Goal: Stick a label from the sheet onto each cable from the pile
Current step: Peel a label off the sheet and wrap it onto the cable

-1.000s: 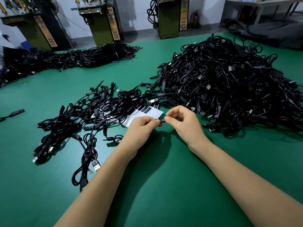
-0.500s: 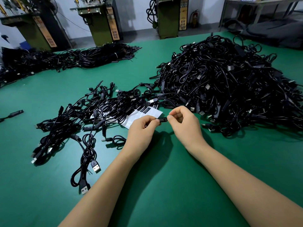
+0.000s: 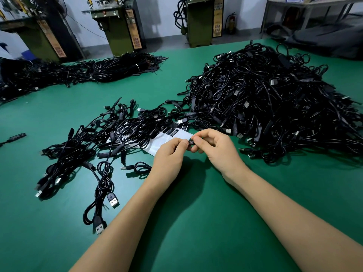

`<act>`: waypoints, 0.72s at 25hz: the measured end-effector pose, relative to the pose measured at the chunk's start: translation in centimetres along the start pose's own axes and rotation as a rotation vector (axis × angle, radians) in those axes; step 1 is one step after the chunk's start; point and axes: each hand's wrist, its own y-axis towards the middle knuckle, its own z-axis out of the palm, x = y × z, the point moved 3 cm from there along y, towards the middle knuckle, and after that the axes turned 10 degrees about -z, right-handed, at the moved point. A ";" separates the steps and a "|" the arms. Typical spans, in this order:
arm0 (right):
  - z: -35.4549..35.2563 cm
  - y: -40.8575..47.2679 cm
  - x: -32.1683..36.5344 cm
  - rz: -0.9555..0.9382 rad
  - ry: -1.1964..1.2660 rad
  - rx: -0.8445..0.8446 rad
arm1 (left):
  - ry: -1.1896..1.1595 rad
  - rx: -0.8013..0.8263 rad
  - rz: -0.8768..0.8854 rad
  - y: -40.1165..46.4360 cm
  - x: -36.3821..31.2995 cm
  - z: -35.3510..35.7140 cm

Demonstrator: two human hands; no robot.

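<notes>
Just in front of the label sheet (image 3: 160,143), at about twelve o'clock from the wrists, the left hand (image 3: 170,154) and right hand (image 3: 218,148) are pinching a small black label (image 3: 191,142) between them. Compared with a second ago, its printed face is now turning up toward the camera, probably peeled and ready to stick. Fingers are hiding its edges; whether a cable lies under it is unclear. The pile (image 3: 275,103) is sitting at two o'clock.

Bright, sharp; soft shadows, wide-angle edge distortion.
</notes>
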 end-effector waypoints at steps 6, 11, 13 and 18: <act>-0.4 0.2 0.3 0.017 0.077 0.000 | -0.022 -0.001 -0.017 0.2 0.0 -0.2; -0.2 0.0 0.0 -0.012 0.072 0.047 | -0.059 0.020 -0.021 0.2 0.0 -0.3; -0.2 0.0 -0.1 -0.029 0.050 0.056 | -0.050 0.019 -0.019 0.2 0.0 -0.3; -0.3 0.1 -0.1 -0.026 0.004 0.056 | -0.050 0.024 0.004 -0.1 -0.3 -0.4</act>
